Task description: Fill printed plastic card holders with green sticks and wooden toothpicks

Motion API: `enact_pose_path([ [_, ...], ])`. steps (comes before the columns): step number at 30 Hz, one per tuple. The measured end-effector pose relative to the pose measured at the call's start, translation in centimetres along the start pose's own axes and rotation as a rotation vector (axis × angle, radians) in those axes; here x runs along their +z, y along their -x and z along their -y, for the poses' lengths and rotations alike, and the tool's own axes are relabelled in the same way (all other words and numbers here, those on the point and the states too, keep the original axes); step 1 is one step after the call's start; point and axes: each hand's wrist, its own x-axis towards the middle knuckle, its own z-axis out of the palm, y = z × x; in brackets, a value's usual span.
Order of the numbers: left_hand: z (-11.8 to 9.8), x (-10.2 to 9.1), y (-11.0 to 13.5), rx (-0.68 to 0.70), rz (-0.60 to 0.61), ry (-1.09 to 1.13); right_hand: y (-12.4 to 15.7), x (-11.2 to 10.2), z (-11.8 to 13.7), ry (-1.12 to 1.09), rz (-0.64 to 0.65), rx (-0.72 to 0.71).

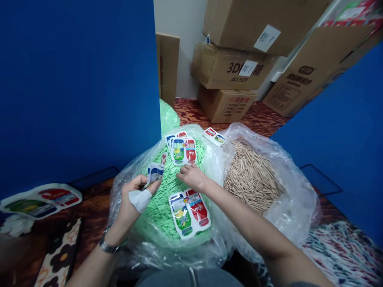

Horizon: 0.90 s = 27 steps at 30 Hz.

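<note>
In the head view, my left hand [136, 193] is closed around a small printed candy pouch [154, 172], held upright over the green sticks. White material [140, 200] covers part of that hand near the thumb. My right hand [194, 176] is over the thin green candy sticks [160, 209], fingers curled down toward them; whatever they pinch is hidden. Just beyond it, several pouches overlap in a small pile, the top pouch [184, 151] printed with a green and a red drink can. Nearer my body, another pouch [189, 212] lies flat on the sticks.
A clear plastic bag [295, 193] of brown sticks [253, 177] stands on the right, with a pouch [214, 136] at its far left edge. Blue panels [74, 87] flank both sides. Cardboard boxes [227, 105] are stacked behind. A large pouch-shaped sign [42, 201] lies left.
</note>
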Motion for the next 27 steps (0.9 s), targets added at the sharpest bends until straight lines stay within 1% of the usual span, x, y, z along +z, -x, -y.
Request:
enact_pose_path([
  [5,0.5,0.2,0.3,-0.017,0.018,0.056,-1.6,0.2,0.2,0.080,-0.006,-0.082],
  [7,0.3,0.3,0.3,-0.022,0.014,0.067,-1.8,0.7,0.1,0.087,-0.021,-0.115],
  [10,-0.1,0.4,0.1,-0.027,0.000,0.079,-1.9,1.6,0.0,0.081,-0.038,-0.125],
  [13,-0.1,0.4,0.0,-0.028,0.006,0.102,-1.9,2.5,-0.2,0.038,-0.051,-0.116],
  [17,0.2,0.5,-0.1,-0.032,0.012,0.141,-1.8,3.1,-0.5,-0.093,-0.088,-0.083],
  [20,0.4,0.5,-0.2,-0.039,0.018,0.156,-1.5,2.7,-0.6,-0.238,-0.156,-0.048],
  [22,0.5,0.6,-0.2,-0.046,0.015,0.162,-1.2,2.1,-0.5,-0.381,-0.226,-0.004],
  [24,0.7,0.7,-0.3,-0.055,0.015,0.165,-0.8,1.4,-0.3,-0.619,-0.314,0.071],
  [27,0.9,0.9,-0.3,-0.057,0.033,0.144,-0.7,0.8,0.0,-1.153,-0.451,0.241],
])
